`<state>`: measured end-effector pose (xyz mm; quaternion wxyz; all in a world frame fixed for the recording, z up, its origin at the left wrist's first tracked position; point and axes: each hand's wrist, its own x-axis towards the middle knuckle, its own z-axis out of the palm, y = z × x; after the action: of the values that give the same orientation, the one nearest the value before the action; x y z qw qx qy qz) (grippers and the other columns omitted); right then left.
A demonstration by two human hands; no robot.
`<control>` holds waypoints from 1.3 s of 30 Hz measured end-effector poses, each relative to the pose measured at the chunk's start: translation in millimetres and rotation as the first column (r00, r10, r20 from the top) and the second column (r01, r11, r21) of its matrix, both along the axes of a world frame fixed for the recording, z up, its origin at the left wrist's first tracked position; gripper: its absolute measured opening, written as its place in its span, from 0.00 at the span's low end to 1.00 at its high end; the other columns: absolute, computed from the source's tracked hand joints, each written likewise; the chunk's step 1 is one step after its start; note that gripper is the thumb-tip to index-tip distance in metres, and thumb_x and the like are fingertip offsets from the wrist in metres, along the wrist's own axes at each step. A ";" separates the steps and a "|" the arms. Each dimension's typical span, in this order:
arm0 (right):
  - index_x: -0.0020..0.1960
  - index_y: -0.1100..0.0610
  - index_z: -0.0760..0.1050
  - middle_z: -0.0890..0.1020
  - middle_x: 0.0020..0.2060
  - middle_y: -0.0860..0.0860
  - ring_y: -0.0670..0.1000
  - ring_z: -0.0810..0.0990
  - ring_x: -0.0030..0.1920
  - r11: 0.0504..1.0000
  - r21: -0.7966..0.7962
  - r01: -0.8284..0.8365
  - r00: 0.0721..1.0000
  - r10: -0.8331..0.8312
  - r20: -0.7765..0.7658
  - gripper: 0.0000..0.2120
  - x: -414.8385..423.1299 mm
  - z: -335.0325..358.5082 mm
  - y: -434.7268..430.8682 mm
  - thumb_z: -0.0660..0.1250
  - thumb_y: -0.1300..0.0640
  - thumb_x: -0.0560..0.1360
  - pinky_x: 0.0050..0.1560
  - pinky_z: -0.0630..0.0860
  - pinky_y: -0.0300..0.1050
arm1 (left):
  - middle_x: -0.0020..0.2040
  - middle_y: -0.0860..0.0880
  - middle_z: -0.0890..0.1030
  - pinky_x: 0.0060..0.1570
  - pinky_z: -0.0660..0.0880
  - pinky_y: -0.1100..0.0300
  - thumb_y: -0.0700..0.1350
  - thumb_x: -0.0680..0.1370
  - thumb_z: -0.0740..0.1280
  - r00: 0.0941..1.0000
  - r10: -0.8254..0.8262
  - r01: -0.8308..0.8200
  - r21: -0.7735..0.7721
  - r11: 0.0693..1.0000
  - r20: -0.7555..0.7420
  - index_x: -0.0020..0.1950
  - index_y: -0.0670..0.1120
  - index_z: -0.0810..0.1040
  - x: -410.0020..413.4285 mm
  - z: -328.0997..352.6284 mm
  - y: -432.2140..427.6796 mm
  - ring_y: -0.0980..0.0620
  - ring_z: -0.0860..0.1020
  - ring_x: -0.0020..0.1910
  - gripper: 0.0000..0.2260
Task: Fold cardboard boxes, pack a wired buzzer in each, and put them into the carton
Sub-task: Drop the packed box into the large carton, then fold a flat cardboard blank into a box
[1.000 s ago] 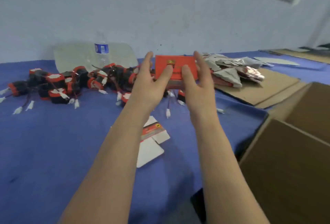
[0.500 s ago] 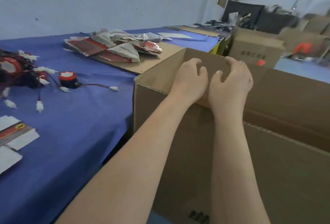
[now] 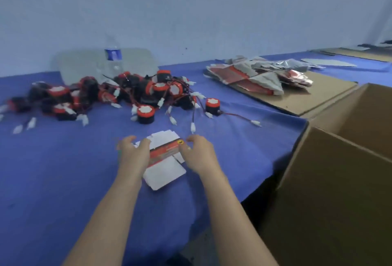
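Blue cloth table point(image 3: 53, 181), pale wall point(image 3: 191, 7) — carton point(image 3: 339, 191) beside

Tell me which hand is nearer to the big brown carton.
The right hand. It is at the right edge of the flat box, on the side toward the carton; the left hand is at the box's left edge, farther away.
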<state>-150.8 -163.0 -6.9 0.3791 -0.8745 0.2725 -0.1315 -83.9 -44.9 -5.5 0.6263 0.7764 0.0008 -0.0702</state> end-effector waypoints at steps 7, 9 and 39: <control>0.66 0.56 0.68 0.75 0.62 0.55 0.60 0.70 0.64 0.993 -0.079 0.085 0.980 -0.097 -0.174 0.21 47.7 -10.1 18.2 0.63 0.48 0.77 0.61 0.68 0.51 | 0.36 0.49 0.79 0.43 0.73 0.58 0.37 0.79 0.59 0.977 -0.119 0.050 -0.351 0.935 -0.177 0.40 0.43 0.74 7.6 -1.9 24.7 0.54 0.77 0.36 0.09; 0.67 0.58 0.66 0.75 0.61 0.56 0.58 0.73 0.61 0.991 0.056 0.119 0.988 -0.113 -0.101 0.23 50.4 -6.4 10.6 0.65 0.51 0.76 0.59 0.70 0.51 | 0.32 0.49 0.78 0.45 0.73 0.57 0.37 0.78 0.59 0.969 -0.127 0.032 -0.400 0.916 -0.213 0.37 0.44 0.73 9.8 2.5 22.2 0.54 0.77 0.33 0.10; 0.41 0.53 0.79 0.85 0.46 0.55 0.49 0.83 0.45 0.790 0.450 -0.417 0.889 0.250 0.384 0.14 104.6 45.7 80.4 0.62 0.47 0.79 0.48 0.80 0.44 | 0.54 0.49 0.76 0.47 0.73 0.68 0.56 0.70 0.73 0.729 0.349 -0.261 -0.231 0.937 0.590 0.58 0.47 0.69 73.0 25.6 107.5 0.51 0.76 0.53 0.24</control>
<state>-46.3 -82.6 38.8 0.6558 -0.7421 0.0753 -0.1163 -11.0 62.7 20.0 0.6440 0.7016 -0.0826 0.2937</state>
